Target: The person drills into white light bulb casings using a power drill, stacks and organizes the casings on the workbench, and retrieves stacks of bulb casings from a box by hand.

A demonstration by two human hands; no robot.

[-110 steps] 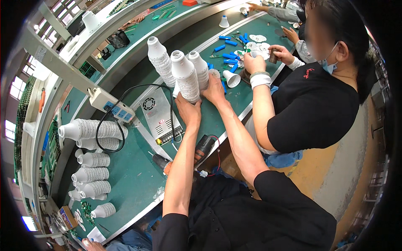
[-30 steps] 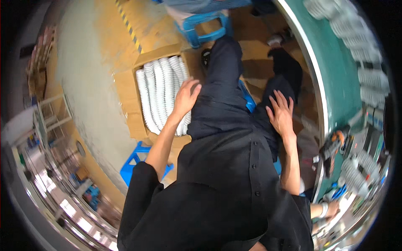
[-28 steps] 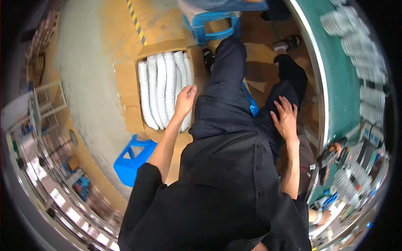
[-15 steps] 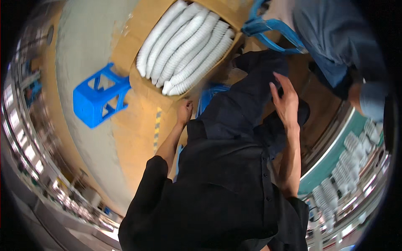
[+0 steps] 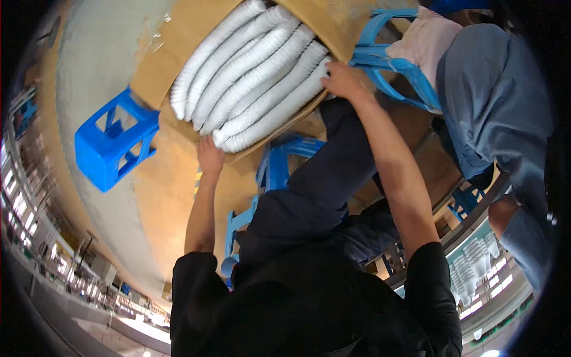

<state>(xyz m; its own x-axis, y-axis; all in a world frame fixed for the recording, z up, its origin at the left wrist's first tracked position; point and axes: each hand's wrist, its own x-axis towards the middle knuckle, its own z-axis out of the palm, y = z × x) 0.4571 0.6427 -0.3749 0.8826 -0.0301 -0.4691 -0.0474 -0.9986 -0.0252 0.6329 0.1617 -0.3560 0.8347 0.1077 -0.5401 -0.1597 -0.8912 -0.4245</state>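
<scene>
Both bare hands are at the cardboard box in the upper middle of the frame, where long white stacks of nested, ribbed pieces lie side by side. The left hand is at the lower left corner, fingertips bent over the near edge beside the stack ends; the right hand is at the far right end of the nearest stack, fingers curled at the box edge. I cannot tell whether either grip is closed on a stack, on the cardboard or only resting there.

As a judgement, hands placed this far apart suit a long load: keep both ends supported and level, and press gently inward along the length so that the nested pieces do not slide apart or bow in the middle. If the cardboard is what is held, a firm hold low on the wall should be safer than one on the edge alone. The blue stool just below the box leaves little room for the knees.

The fingertips of both hands are partly hidden, as are the lower layers and the box's bottom. The top of the box is cut off by the frame. More white stacks at the lower right are small and hard to make out.
</scene>
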